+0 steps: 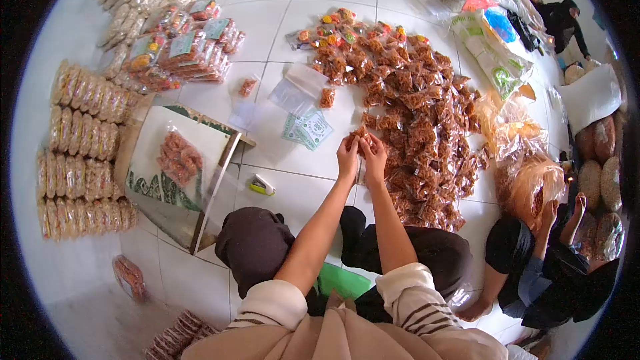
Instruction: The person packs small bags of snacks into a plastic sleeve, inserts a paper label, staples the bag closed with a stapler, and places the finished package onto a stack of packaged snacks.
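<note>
Both hands are together in front of me at the left edge of a large pile of small clear packets of brown snack (427, 127). A small snack packet (361, 132) is pinched between the fingers of my left hand (347, 158) and my right hand (373, 155). Fingers cover part of it. To the left of my hands, printed green labels (308, 129) and clear plastic bags (293, 97) lie on the tiles. One loose snack packet (327, 98) rests beside the bags. A green and white stapler (262, 185) sits nearer my knee.
A low box-like stand (220, 180) at left carries a filled snack bag (179, 157). Stacked long packs (83, 150) line the left wall, with labelled bags (193, 50) behind. At right, a person in dark clothes (540, 260) sits by an orange plastic bag (533, 190).
</note>
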The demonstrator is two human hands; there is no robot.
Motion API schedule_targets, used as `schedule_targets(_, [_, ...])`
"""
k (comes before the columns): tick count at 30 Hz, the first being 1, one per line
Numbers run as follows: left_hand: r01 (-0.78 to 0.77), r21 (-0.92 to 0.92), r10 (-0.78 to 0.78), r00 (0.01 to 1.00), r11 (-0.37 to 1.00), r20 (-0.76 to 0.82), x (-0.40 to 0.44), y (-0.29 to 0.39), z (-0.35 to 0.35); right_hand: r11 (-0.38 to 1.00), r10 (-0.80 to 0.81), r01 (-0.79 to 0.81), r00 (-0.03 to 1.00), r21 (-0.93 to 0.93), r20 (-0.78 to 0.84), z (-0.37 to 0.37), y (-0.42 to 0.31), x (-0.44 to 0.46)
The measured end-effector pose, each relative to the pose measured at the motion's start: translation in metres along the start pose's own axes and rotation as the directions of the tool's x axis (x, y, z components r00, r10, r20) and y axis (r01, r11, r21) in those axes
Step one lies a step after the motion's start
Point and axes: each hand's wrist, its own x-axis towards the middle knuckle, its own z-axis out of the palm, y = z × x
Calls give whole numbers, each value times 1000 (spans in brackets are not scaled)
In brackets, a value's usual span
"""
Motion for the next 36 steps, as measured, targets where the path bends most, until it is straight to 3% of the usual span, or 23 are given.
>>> schedule_targets(3, [-116,-74,115,993,991,-18,-5,37,1,999,-14,13,999,49,35,21,-25,-10])
schedule_targets(6, [-93,-128,89,995,987,-39,-17,77,-5,993,-89,81,991,82,103,45,-51,-24])
schedule_targets(8, [-48,-220,58,998,974,38,-30,110,-18,989,-125,108,975,101,184,62,-66,-38])
schedule_targets(13, [-262,-85,267,963,961,49,-59,175,-68,990,-138,111,906,88,400,112,-92,-92])
schedule_targets(16, [-367,-23,357,918,930,-173,-79,200,-108,958,-57,-127,792,255,608,145,-85,-129])
schedule_targets(19, [-372,27,371,910,928,-185,-91,213,-160,966,-13,-183,676,185,737,167,-75,-165])
schedule_targets(21, [-344,55,348,918,937,-189,-101,210,-191,981,20,-152,691,118,722,177,-62,-183])
schedule_targets(23, [-444,490,616,739,750,-272,-107,199,-214,990,0,-84,801,113,599,178,-50,-196])
schedule_targets(25, [-414,560,641,708,717,-297,-128,191,-235,943,21,-164,897,290,441,171,-33,-205])
schedule_targets(27, [-335,896,845,529,293,-79,-142,179,-260,912,134,-217,959,347,249,161,-11,-212])
schedule_targets(28, [-260,902,766,633,345,-111,-153,171,-267,914,140,-224,956,337,256,154,-2,-216])
schedule_targets(30, [-216,918,734,670,333,-109,-169,160,-272,798,396,-476,876,369,274,140,17,-224])
schedule_targets(31, [-182,931,699,709,316,-98,-174,157,-272,762,440,-512,858,397,264,137,33,-225])
schedule_targets(34, [-95,962,621,779,254,-87,-178,154,-275,778,450,-525,849,345,276,129,50,-241])
schedule_targets(36, [-113,967,637,769,230,-61,-171,153,-275,813,460,-535,833,232,308,127,48,-248])
